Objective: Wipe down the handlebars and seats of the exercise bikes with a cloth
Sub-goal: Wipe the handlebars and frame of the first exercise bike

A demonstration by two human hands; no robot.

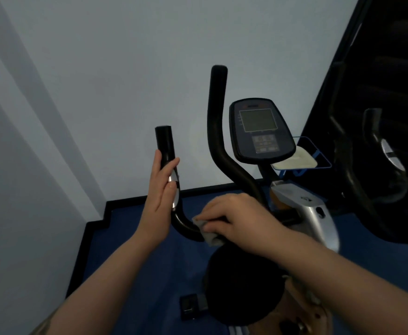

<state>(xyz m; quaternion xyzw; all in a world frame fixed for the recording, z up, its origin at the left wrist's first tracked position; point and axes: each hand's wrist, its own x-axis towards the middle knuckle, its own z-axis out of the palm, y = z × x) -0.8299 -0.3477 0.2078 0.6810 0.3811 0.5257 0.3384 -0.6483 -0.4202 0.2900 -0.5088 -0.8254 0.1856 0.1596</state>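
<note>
One bike (302,209) in full view, with a console (261,131) on its post; a second dark machine (379,165) right of the console, mostly in shadow. Two handlebar arms left of the console: a tall curved bar (218,131) just beside it, and a shorter bar (165,151) farther left, upright at the top and bending right at the bottom toward the bike's post. One seat (241,284), black, below the console near the lower edge. One cloth (212,234), grey and bunched. One pedal (192,307) left of the seat, low down. One blue wire tray (319,153) right of the console, holding a pale folded towel (297,158).

Two hands. Left hand (159,199) left of the console, flat and open, fingers straight and together, laid along the upright part of the shorter bar; thumb across the bar's front; not curled around it, holding nothing. Right hand (237,218) below the console, closed over the cloth, fingers curled down and pressing it onto the low bend of the shorter bar.

Cloth under the right grip, between fingers and bar, a crumpled edge showing below the fingertips. Cloth just beside the heel of the left hand, apart from it. Seat directly below the right wrist.
</note>
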